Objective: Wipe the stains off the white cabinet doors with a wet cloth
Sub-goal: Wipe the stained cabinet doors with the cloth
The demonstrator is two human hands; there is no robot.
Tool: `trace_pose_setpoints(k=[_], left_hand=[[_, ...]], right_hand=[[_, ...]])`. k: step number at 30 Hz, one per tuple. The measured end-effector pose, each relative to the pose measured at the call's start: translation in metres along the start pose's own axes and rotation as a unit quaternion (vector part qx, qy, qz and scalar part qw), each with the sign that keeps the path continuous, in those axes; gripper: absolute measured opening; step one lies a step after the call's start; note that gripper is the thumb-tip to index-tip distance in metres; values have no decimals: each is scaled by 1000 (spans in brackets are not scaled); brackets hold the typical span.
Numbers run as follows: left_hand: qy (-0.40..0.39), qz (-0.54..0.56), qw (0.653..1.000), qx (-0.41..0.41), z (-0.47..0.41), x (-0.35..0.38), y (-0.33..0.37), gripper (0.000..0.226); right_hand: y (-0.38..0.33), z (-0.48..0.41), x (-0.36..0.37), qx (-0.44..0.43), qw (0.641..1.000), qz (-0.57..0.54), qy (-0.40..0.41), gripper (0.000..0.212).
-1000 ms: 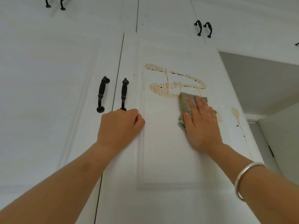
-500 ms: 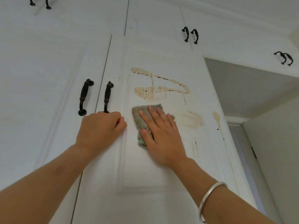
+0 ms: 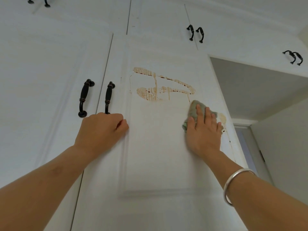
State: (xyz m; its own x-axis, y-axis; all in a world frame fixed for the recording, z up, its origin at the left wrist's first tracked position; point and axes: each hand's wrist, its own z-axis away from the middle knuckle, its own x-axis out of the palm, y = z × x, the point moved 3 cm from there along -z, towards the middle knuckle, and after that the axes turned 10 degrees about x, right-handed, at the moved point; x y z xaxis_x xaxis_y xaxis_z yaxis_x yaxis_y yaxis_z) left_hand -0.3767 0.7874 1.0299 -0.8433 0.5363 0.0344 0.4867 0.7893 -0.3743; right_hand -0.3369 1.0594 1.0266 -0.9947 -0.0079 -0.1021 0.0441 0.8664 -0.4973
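Note:
The white cabinet door (image 3: 158, 164) fills the middle of the view. Brown streaky stains (image 3: 164, 88) run across its upper panel, and a smaller brown stain (image 3: 223, 117) with drips sits on the door's right edge. My right hand (image 3: 204, 132) lies flat with straight fingers on a grey-green cloth (image 3: 193, 107) and presses it to the door just below the right end of the streaks. My left hand (image 3: 101, 130) is curled into a fist against the door's left frame, right under the black handle (image 3: 108, 97), whose lower end it hides.
The neighbouring door on the left carries a matching black handle (image 3: 84, 98). Upper cabinet doors with black handles (image 3: 195, 34) run above. To the right is an open recess (image 3: 260, 87) and a wall with a doorway.
My right hand slid the cloth left across the panel, then back to the right edge. The smear that showed at the panel's right is now gone. My left hand stayed under the handle.

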Motion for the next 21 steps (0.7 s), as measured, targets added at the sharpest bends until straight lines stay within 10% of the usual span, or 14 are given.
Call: trace_pose_setpoints(k=[14,21], left_hand=[[-8,-23,1000,-11,0,0,1,45],[-38,-23,998,33,-35,3,33,38]], right_hand=[[-85,60,18,-356,933,-6,-46,60],[-27,16,2,-269,963,-3,-23,62]])
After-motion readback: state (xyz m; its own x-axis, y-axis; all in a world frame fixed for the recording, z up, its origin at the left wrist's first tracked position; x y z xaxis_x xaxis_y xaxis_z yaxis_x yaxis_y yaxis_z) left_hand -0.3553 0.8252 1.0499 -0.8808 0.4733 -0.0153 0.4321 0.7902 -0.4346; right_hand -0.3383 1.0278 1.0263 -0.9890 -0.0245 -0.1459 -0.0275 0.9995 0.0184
